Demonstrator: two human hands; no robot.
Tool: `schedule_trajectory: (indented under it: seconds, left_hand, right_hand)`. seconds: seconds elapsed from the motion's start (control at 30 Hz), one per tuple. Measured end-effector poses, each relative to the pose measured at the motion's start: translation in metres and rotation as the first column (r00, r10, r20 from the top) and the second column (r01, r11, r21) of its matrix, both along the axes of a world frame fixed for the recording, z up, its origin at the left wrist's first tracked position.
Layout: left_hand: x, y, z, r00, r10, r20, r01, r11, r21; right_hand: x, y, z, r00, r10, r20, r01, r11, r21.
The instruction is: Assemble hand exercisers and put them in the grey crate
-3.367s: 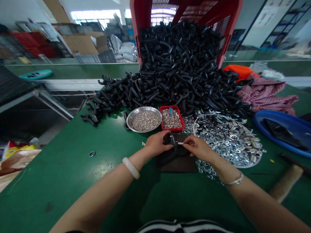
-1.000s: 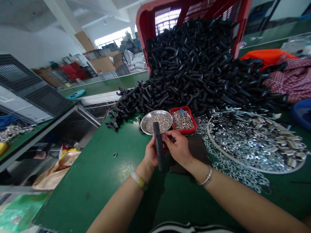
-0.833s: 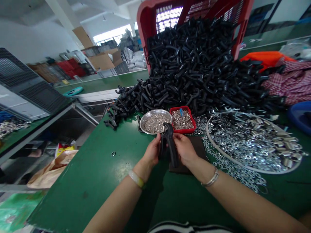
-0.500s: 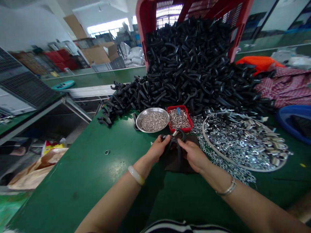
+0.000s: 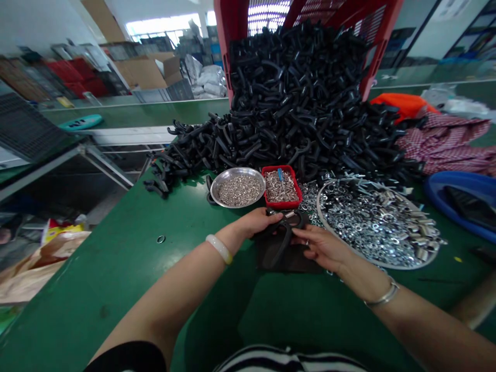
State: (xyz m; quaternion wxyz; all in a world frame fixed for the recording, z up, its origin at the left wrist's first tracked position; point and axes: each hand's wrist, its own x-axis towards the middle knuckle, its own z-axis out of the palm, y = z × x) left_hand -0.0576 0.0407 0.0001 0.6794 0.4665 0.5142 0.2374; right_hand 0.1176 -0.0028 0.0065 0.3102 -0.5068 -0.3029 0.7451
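**Sprung hand grip held above dark mat — head view**

Head view, at the hands: left hand [image 5: 258, 223] curled palm-down over the upper end of a black sprung hand grip [image 5: 279, 249], closed on it. A small coil spring [image 5: 287, 215] visible at the head of the grip, between its two handles. Then the right hand [image 5: 320, 247], extended and loosely open, fingertips [image 5: 297, 239] just at the lower handle — contact and hold not determinable from this view. Grip located low over a dark mat [image 5: 300, 262] on the green worktop [image 5: 116, 294], handles angled down toward the mat.

Same view, farther out: a steel bowl [image 5: 237, 169] of small silver parts and a red tray [image 5: 282, 205] of metal pieces, side by side just beyond the hands. To the right, a round tray [image 5: 387, 267] heaped with steel washers and short sleeves, some washers spilled past its rim. Behind all of these, a large heap of black curved handles [image 5: 294, 103] spilling from a tipped red crate [image 5: 228, 41]. One loose ring [image 5: 160, 238] on the worktop, well left of the mat.
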Motion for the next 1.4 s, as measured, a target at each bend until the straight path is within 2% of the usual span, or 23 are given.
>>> schedule_trajectory:
  seconds: [0.1, 0.17, 0.2, 0.27, 0.3, 0.33, 0.37, 0.4, 0.47, 0.5, 0.53, 0.57, 0.63, 0.77, 0.87, 0.93, 1.03, 1.1, 1.17, 1.23, 1.3, 1.4]
  left_hand:
    - [0.003, 0.005, 0.0, 0.997, -0.068, -0.028, 0.07, 0.995, 0.074]
    - [0.005, 0.008, -0.002, 0.989, -0.137, -0.056, 0.143, 0.983, 0.116]
    - [0.006, 0.009, -0.003, 0.982, -0.16, -0.101, 0.172, 0.976, 0.132]
    - [0.007, 0.012, -0.003, 0.946, -0.158, -0.283, 0.213, 0.961, 0.177]
    - [0.007, 0.013, -0.003, 0.904, -0.133, -0.406, 0.234, 0.95, 0.209]
    - [0.008, 0.013, -0.003, 0.842, -0.096, -0.532, 0.261, 0.934, 0.245]
    - [0.008, 0.014, -0.002, 0.765, -0.051, -0.642, 0.295, 0.914, 0.28]
    - [0.008, 0.014, 0.0, 0.688, -0.003, -0.726, 0.33, 0.892, 0.309]
    - [0.008, 0.013, 0.001, 0.583, 0.063, -0.81, 0.383, 0.858, 0.342]
    - [0.007, 0.012, 0.002, 0.563, 0.077, -0.823, 0.395, 0.85, 0.349]
    - [0.007, 0.01, 0.001, 0.561, 0.083, -0.824, 0.395, 0.847, 0.355]
    - [0.006, 0.008, 0.0, 0.569, 0.094, -0.817, 0.386, 0.847, 0.366]
    - [0.006, 0.003, -0.005, 0.587, 0.154, -0.795, 0.36, 0.83, 0.426]
    - [0.004, -0.01, -0.013, 0.601, 0.32, -0.733, 0.354, 0.715, 0.602]
    - [0.0, -0.016, -0.013, 0.628, 0.334, -0.702, 0.386, 0.65, 0.655]
    - [-0.007, -0.018, -0.009, 0.646, 0.308, -0.699, 0.413, 0.629, 0.659]
    - [-0.022, -0.011, 0.001, 0.62, 0.308, -0.722, 0.416, 0.651, 0.635]
    - [-0.035, -0.001, 0.008, 0.535, 0.389, -0.75, 0.378, 0.683, 0.625]
    - [-0.049, 0.014, 0.014, 0.407, 0.447, -0.796, 0.326, 0.743, 0.584]
    - [-0.06, 0.03, 0.018, 0.313, 0.379, -0.871, 0.286, 0.837, 0.467]
    - [-0.067, 0.044, 0.018, 0.286, 0.259, -0.923, 0.278, 0.899, 0.338]
    - [-0.072, 0.056, 0.015, 0.311, 0.182, -0.933, 0.299, 0.913, 0.277]
  right_hand:
    - [0.004, -0.002, -0.005, 0.99, 0.049, 0.135, -0.059, 0.996, 0.072]
    - [0.008, -0.003, -0.008, 0.929, 0.103, 0.357, -0.173, 0.97, 0.171]
    - [0.01, -0.004, -0.008, 0.853, 0.111, 0.51, -0.265, 0.934, 0.24]
    - [0.016, -0.005, -0.008, 0.589, 0.01, 0.808, -0.492, 0.797, 0.35]
    - [0.019, -0.005, -0.007, 0.441, -0.098, 0.892, -0.591, 0.717, 0.371]
    - [0.022, -0.006, -0.008, 0.325, -0.213, 0.921, -0.666, 0.64, 0.383]
    - [0.024, -0.006, -0.009, 0.259, -0.314, 0.913, -0.72, 0.568, 0.399]
    - [0.026, -0.006, -0.011, 0.244, -0.391, 0.887, -0.758, 0.494, 0.427]
    - [0.028, -0.007, -0.018, 0.308, -0.467, 0.829, -0.807, 0.333, 0.487]
    - [0.028, -0.008, -0.023, 0.343, -0.48, 0.807, -0.821, 0.265, 0.506]
    - [0.028, -0.008, -0.027, 0.364, -0.485, 0.795, -0.83, 0.22, 0.513]
    - [0.027, -0.008, -0.031, 0.369, -0.483, 0.794, -0.837, 0.198, 0.51]
    - [0.026, -0.008, -0.035, 0.354, -0.476, 0.805, -0.851, 0.194, 0.488]
    - [0.024, -0.007, -0.029, 0.29, -0.436, 0.852, -0.887, 0.211, 0.41]
    - [0.025, -0.005, -0.017, 0.228, -0.374, 0.899, -0.907, 0.254, 0.335]
    - [0.024, -0.001, -0.007, 0.18, -0.317, 0.931, -0.922, 0.274, 0.272]
    - [0.016, 0.013, 0.007, 0.168, -0.301, 0.939, -0.915, 0.308, 0.263]
    - [0.002, 0.03, 0.017, 0.223, -0.339, 0.914, -0.892, 0.307, 0.332]
    - [-0.02, 0.052, 0.024, 0.276, -0.372, 0.886, -0.88, 0.275, 0.389]
    - [-0.047, 0.076, 0.028, 0.264, -0.367, 0.892, -0.891, 0.262, 0.372]
    - [-0.076, 0.099, 0.028, 0.212, -0.334, 0.919, -0.908, 0.28, 0.311]
    - [-0.112, 0.128, 0.021, 0.178, -0.267, 0.947, -0.922, 0.29, 0.255]
